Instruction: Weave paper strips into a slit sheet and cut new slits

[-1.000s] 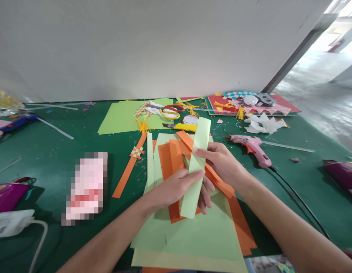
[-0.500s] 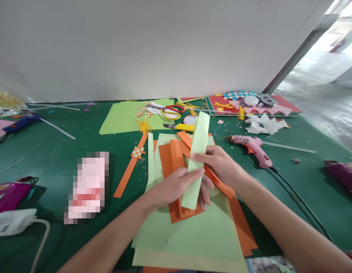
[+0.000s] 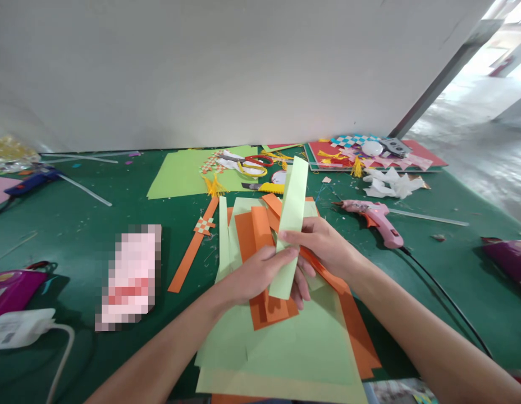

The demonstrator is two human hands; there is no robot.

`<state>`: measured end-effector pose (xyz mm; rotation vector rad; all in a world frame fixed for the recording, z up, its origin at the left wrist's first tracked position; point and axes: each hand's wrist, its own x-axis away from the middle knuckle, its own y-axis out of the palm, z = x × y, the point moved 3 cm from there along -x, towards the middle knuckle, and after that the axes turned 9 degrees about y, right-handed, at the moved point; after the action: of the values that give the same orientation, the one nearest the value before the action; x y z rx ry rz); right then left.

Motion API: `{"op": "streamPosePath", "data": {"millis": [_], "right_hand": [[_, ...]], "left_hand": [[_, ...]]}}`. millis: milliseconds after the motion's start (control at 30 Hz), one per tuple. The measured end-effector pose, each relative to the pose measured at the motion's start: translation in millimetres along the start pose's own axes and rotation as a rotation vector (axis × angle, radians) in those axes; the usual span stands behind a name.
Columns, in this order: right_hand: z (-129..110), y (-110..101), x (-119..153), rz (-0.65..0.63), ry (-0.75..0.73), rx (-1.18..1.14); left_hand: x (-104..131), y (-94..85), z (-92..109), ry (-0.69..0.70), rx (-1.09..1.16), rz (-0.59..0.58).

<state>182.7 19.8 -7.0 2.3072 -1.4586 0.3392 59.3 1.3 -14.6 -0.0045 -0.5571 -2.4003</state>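
Note:
Between my two hands a folded strip of pale green paper is held up at a slant. My left hand grips its lower part, thumb on the front and fingers behind. Higher up, my right hand pinches the strip's right edge with the thumb in front. Beneath them lie folded orange paper strips on a stack of pale green sheets. An orange strip with a woven checkered piece and yellow tassel rests to the left.
Right of my hands lies a pink glue gun with its cord. Scissors and a yellow cutter knife lie behind. A blurred pink item and a white plug are at left. A pale wall stands at the back.
The green strip has shifted slightly up and to the left in my hands. My right hand's grip sits a little lower on it. The things on the table look unmoved.

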Motion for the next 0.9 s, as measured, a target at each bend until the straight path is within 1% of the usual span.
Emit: {"op": "streamPosePath", "data": {"millis": [167,267,333,367,467,533,600,700,767,833,900], "right_hand": [[-4,-9,-3,0.161,-0.101,-0.046],[-5,-11,-4,0.2,-0.098,-0.057],[-6,-10,-2,0.19,-0.091,-0.046],[-5,-8,-1,0.157,-0.077,-0.028],[-4,-1,2,0.008,-0.016,0.04],[-4,1,3,-0.045,-0.001,0.059],[-4,0,2,-0.011,-0.026,0.049],[-6,-6,0,0.106,-0.075,0.035],[-6,-8,-1,0.161,-0.093,0.039],[-7,-9,-1,0.168,-0.092,0.042],[-7,-6,0,0.105,-0.069,0.055]], "left_hand": [[3,2.8,5,-0.009,-0.069,-0.038],[4,4.3,6,-0.018,-0.054,-0.05],[4,4.3,6,-0.01,-0.052,-0.044],[3,4.0,6,-0.001,-0.05,-0.037],[2,2.5,6,0.024,-0.039,-0.017],[2,1.6,6,0.031,-0.032,-0.013],[2,1.1,5,0.022,-0.032,-0.016],[3,1.4,4,0.003,-0.029,-0.026],[4,2.1,3,-0.004,-0.027,-0.033],[4,2.4,3,-0.005,-0.026,-0.033],[3,2.2,3,0.001,-0.02,-0.03]]}}
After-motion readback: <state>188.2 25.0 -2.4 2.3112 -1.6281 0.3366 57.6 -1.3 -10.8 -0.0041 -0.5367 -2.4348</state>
